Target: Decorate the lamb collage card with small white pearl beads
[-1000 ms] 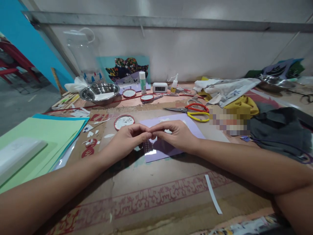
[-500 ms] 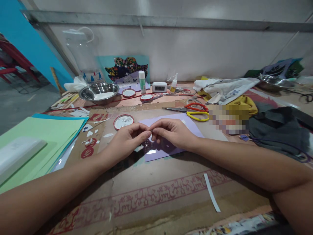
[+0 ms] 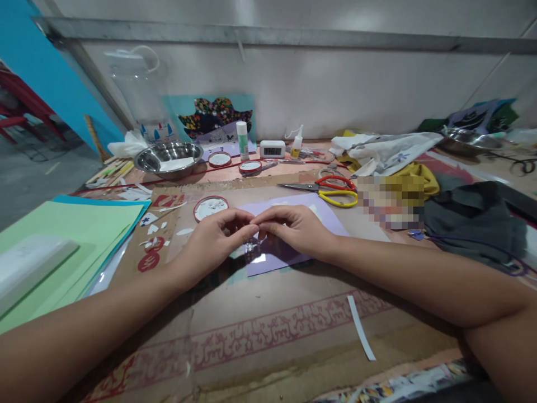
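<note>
Over a purple sheet of paper (image 3: 302, 210), my left hand (image 3: 218, 235) and my right hand (image 3: 296, 226) meet fingertip to fingertip, both closed in a pinch. From their fingers hangs a small clear sheet (image 3: 253, 249) with shiny bead-like dots; its upper part is hidden by the fingers, and its exact kind is not plain. Just behind my left hand lies a red-rimmed round lid (image 3: 210, 209) holding small shiny bits. Scissors (image 3: 323, 191) with one red and one yellow handle rest beyond the purple paper, blades partly apart.
At left, a white case (image 3: 36, 266) lies on green paper sheets (image 3: 96, 224). A steel bowl (image 3: 168, 162), glue stick (image 3: 242, 141), small digital clock (image 3: 272, 150) and glue bottle (image 3: 297, 143) line the back. Dark cloth (image 3: 474, 224) is at right; a white paper strip (image 3: 361, 327) lies in front.
Both hands stay together, with a slight shift of the fingers. The hanging sheet tilts, and its dots look brighter and clearer than before. The whole view has shifted slightly.
</note>
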`<state>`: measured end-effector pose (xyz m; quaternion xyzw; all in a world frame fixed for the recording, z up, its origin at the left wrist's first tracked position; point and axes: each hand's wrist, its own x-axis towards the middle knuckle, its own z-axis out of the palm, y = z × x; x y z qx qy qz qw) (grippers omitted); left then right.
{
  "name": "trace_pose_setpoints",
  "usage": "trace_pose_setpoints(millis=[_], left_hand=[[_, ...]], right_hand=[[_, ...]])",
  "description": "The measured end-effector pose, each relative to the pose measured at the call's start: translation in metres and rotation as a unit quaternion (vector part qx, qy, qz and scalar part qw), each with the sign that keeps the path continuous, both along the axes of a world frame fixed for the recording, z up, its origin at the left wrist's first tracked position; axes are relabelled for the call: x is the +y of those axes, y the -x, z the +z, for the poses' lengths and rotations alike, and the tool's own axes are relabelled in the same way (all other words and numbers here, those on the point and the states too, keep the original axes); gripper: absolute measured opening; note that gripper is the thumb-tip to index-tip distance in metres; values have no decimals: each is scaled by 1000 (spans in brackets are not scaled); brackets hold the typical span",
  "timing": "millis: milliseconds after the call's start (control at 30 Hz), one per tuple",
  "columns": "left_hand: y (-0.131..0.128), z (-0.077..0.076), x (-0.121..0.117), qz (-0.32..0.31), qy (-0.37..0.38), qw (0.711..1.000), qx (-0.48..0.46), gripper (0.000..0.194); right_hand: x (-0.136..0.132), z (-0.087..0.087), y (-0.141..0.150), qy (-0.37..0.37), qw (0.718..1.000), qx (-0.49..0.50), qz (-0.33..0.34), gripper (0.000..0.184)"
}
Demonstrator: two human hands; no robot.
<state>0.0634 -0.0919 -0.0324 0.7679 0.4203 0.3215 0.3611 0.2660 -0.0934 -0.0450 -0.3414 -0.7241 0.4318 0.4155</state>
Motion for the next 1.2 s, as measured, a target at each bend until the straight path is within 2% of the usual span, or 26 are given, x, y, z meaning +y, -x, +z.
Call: trace_pose_setpoints(millis=[133,333,500,700,833,1200], left_hand=[[1,-2,1,-13,-14,1000,-4,18],[4,-5,3,-30,30,999,-32,16],[3,-5,4,-30,46,998,-43,19],[2,-7,5,-30,39,999,-22,20],[3,-8,5,-33,33,999,-12,20],[1,-6,4,-35,32,999,-15,24]], right_hand=[[-1,1,0,-52,999,-16,0,17],[-1,-1,0,-68,998,-16,3,20],[-2,0,0,-54,998,-17,1,20],[-2,1,1,-41,999,-25,-24,14],[0,-1,-1,-37,999,-15,-16,13],[0,0,0,65,997,44,3,10]])
